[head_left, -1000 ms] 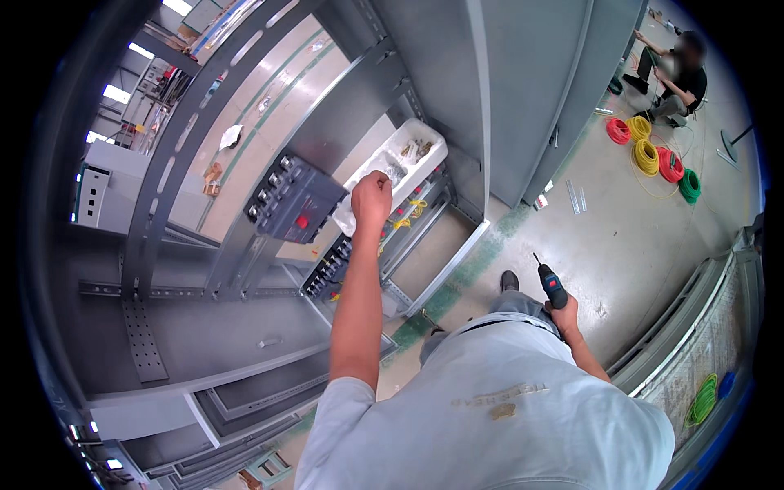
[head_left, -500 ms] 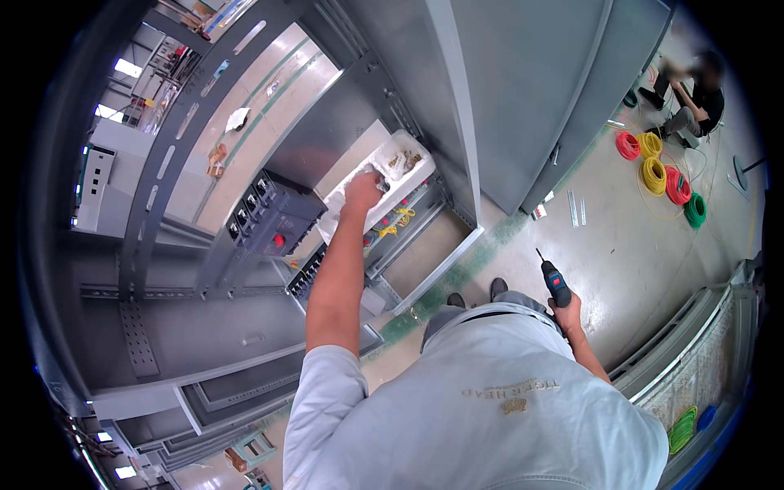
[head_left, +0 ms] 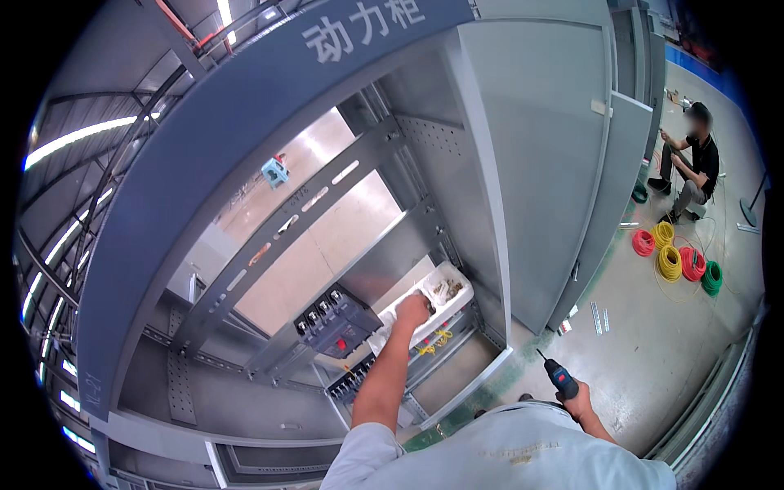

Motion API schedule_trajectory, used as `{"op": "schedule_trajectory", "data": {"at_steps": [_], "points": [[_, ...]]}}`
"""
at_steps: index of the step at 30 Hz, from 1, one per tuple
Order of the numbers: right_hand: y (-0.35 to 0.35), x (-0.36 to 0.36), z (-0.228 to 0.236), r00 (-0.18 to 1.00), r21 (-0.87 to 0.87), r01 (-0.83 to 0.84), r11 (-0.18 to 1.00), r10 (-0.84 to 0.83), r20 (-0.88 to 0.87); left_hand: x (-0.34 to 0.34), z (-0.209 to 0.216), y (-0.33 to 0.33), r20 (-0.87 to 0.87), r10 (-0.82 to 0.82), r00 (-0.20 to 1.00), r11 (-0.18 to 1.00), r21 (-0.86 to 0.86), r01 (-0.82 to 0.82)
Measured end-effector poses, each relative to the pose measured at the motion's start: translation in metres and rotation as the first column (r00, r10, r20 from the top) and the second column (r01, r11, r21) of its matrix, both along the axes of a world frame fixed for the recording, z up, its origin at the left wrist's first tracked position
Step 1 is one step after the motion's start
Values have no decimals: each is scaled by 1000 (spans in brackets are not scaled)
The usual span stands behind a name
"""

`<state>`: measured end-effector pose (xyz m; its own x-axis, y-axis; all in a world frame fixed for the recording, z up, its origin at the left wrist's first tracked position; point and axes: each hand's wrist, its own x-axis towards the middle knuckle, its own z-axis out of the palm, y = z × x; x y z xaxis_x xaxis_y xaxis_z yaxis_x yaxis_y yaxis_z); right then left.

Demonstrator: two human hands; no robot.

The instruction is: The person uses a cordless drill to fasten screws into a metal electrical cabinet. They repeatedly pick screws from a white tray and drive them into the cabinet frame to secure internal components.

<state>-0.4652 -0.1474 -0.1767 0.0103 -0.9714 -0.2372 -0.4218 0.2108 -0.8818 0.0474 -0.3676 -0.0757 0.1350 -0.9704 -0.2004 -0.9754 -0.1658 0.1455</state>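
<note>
My left hand [head_left: 413,309] reaches into a long white foam tray [head_left: 443,316] inside the grey cabinet. Its fingers are bent and closed at a small dark thing, which they mostly hide. Small brass-coloured hardware [head_left: 447,289] lies in the tray's far right compartment. Left of the tray sits a dark circuit breaker [head_left: 340,325] with a red button, fixed on a crossbar. Low on my right side, my right hand [head_left: 579,400] grips a dark power drill [head_left: 560,377] by its handle, its thin bit pointing away from me.
The open cabinet door [head_left: 539,163] stands on the right, the cabinet's blue-grey header [head_left: 204,163] at upper left. Yellow wires [head_left: 437,341] hang below the tray. Red, yellow and green wire coils [head_left: 670,263] lie on the floor, near a seated person [head_left: 694,163].
My view has tilted up, bringing in the cabinet's header and the roof. My left hand stays in the tray, and the drill is still in my right hand.
</note>
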Motion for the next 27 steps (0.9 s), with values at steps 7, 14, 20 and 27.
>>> {"op": "schedule_trajectory", "data": {"at_steps": [7,14,20,27], "points": [[-7,27,52,990,-77,-132,988,136,41,-18,36,46,-279,-13,960,882,-456,-120],[-10,67,123,934,-171,-260,951,292,206,-65,71,117,-975,-96,-202,922,-10,-387],[-12,91,177,844,-58,-380,923,371,388,-81,51,172,-779,56,-624,990,126,-70],[-21,98,202,781,-7,-526,850,487,392,-71,66,210,-879,105,-464,978,177,-114]]}}
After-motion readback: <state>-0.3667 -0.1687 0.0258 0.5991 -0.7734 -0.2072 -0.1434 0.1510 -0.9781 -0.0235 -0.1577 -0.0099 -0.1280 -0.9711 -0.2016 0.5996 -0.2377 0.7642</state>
